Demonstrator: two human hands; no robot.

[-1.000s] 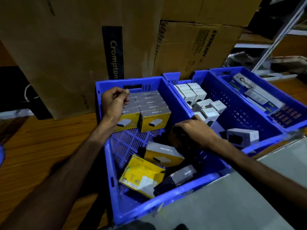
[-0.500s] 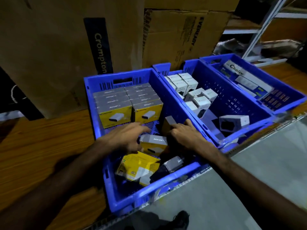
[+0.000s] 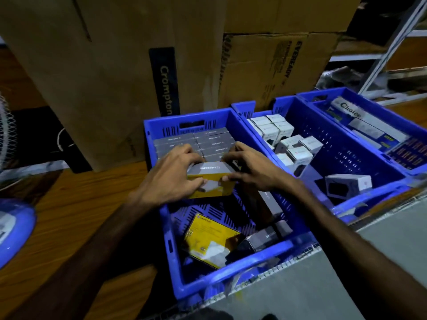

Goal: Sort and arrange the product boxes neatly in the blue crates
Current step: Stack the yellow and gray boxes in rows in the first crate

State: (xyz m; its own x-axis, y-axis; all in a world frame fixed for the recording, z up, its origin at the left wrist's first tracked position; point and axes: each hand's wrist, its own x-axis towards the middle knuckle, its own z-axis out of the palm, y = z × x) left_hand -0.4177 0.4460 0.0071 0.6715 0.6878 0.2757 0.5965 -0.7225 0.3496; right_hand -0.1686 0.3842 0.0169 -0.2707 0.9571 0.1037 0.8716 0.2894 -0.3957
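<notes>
Nearest, loose boxes (image 3: 211,244) lie unsorted in the near crate (image 3: 231,277). Above them, the left hand (image 3: 172,179) and right hand (image 3: 251,168), both previously empty, now grip the yellow box (image 3: 211,181) at its ends, lifted toward the stacked rows (image 3: 196,142) beyond; placement follows.

Crompton carton (image 3: 164,88), Eveready carton (image 3: 286,61), Choice pack (image 3: 350,110)

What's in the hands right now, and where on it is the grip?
Both hands hold one grey-and-yellow box over the left crate: the left hand grips its left end, the right hand its right end.
</notes>
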